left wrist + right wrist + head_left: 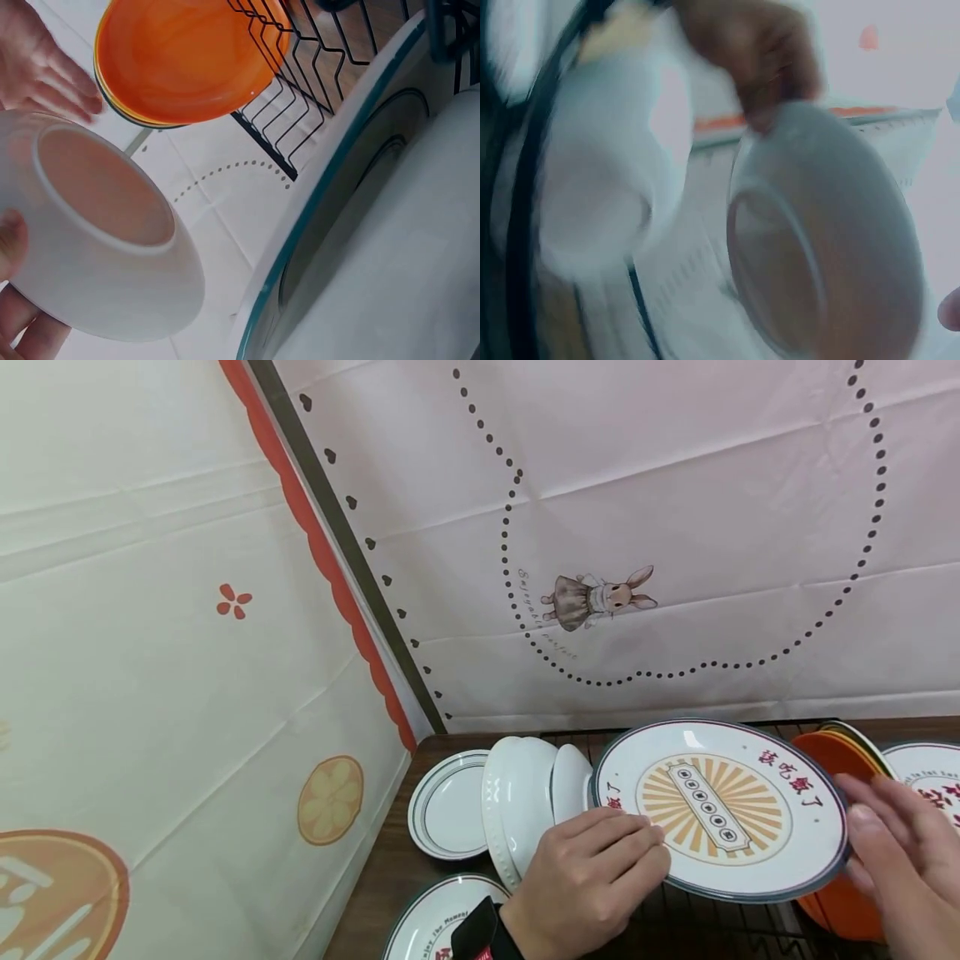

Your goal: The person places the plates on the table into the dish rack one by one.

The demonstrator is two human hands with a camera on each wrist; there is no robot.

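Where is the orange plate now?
In the head view, the orange plate stands at the right, behind the sunburst plate, beside the right hand.

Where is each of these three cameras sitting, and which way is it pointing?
Head: worn on the head, looking forward and down at the sunburst plate over a rack; both hands show, left hand and right hand.
Left wrist: on the left wrist, looking up at that plate's white underside, the orange plate and the wire rack; left fingertips show.
Right wrist: on the right wrist, blurred, facing the plate's underside.
Shared: head and left wrist views both show the orange plate.
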